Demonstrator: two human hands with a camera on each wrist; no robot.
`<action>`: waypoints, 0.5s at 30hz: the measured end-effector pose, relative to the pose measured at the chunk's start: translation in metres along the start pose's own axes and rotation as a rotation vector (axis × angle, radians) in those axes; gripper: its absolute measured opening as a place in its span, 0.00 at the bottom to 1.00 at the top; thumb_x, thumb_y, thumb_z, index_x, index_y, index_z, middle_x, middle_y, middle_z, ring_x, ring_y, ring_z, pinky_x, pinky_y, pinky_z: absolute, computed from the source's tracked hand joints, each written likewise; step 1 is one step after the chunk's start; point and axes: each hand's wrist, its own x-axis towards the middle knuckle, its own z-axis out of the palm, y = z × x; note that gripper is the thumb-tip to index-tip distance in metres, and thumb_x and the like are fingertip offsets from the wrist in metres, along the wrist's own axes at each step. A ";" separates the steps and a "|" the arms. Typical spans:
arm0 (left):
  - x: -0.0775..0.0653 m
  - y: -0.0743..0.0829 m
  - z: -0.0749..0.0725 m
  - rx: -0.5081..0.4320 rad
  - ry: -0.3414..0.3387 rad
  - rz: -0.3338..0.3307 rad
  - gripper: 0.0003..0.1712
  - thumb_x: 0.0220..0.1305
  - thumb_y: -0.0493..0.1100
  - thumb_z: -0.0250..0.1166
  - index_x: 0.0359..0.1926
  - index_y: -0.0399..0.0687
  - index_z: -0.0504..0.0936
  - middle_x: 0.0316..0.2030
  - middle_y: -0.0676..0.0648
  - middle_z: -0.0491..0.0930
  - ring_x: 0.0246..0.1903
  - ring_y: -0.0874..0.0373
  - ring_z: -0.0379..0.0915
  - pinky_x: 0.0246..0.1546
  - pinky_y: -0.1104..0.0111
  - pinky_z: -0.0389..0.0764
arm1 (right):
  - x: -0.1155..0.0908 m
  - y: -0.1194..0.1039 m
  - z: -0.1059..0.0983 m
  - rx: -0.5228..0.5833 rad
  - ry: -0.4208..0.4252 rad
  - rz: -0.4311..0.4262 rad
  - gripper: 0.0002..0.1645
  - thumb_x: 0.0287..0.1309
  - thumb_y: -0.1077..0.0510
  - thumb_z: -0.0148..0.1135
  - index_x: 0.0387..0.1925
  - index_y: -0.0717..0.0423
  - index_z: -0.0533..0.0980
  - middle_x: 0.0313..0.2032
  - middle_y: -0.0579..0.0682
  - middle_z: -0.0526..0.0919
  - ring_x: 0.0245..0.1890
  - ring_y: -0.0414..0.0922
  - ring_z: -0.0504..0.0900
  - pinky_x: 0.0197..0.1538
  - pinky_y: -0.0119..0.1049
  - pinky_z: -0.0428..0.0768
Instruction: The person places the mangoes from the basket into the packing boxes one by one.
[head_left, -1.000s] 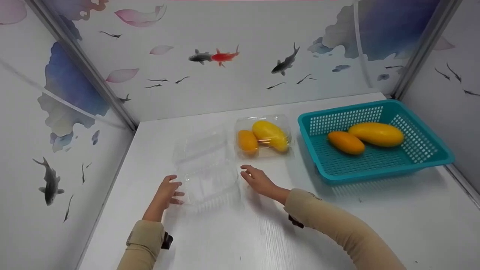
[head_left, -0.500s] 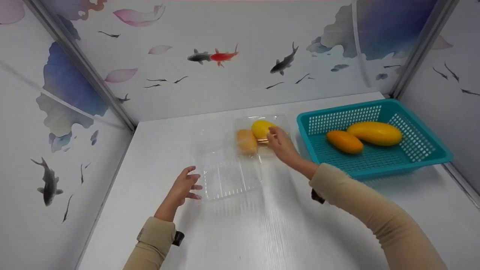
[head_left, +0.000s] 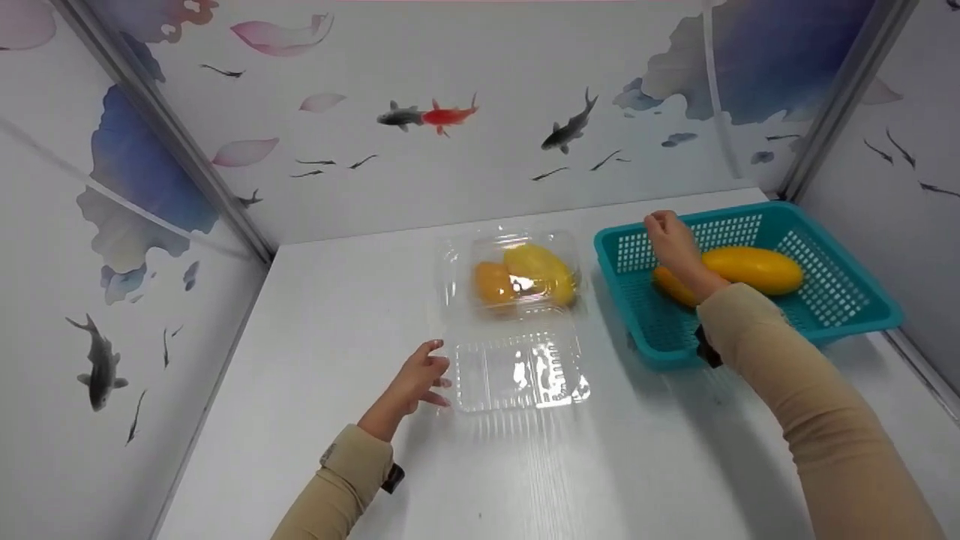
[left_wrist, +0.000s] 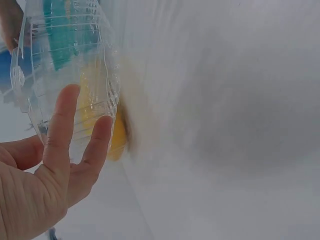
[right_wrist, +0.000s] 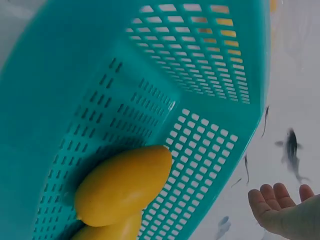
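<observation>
My left hand [head_left: 415, 381] holds the left side of an open clear plastic clamshell box [head_left: 487, 379]. In the left wrist view its thumb and fingers [left_wrist: 62, 125] are at the edge of that see-through box. The box is raised and overlaps a second clear box behind it, where an orange mango [head_left: 493, 283] and a yellow mango [head_left: 551, 274] show through the plastic. Over the left part of a teal basket [head_left: 637, 330] hovers my right hand [head_left: 675, 244], holding nothing, its fingers loosely bent. Below it lie a large yellow mango [head_left: 757, 270] and a smaller orange one [right_wrist: 122, 185], partly covered by the wrist.
A white table [head_left: 315, 375] carries everything. Walls printed with fish and petals [head_left: 450, 180] close in the back and both sides. The basket's perforated walls stand at the right, beside the filled box.
My left hand has carried the open box to the right, in front of and over the filled one. My right hand has left the box's right side and moved right, above the basket.
</observation>
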 end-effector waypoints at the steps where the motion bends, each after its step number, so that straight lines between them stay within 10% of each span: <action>1: 0.002 -0.001 0.003 0.002 -0.008 -0.005 0.29 0.68 0.40 0.49 0.67 0.45 0.54 0.56 0.36 0.66 0.45 0.44 0.74 0.24 0.66 0.80 | 0.000 0.002 -0.005 -0.006 -0.017 0.022 0.33 0.70 0.47 0.31 0.64 0.68 0.51 0.61 0.69 0.59 0.58 0.61 0.62 0.62 0.54 0.60; 15: 0.011 -0.007 0.037 -0.027 -0.068 -0.017 0.30 0.67 0.38 0.50 0.68 0.43 0.53 0.56 0.36 0.66 0.45 0.44 0.73 0.24 0.66 0.81 | 0.013 0.045 -0.042 -0.067 -0.126 0.231 0.38 0.67 0.49 0.38 0.67 0.70 0.43 0.65 0.72 0.48 0.61 0.65 0.56 0.62 0.56 0.58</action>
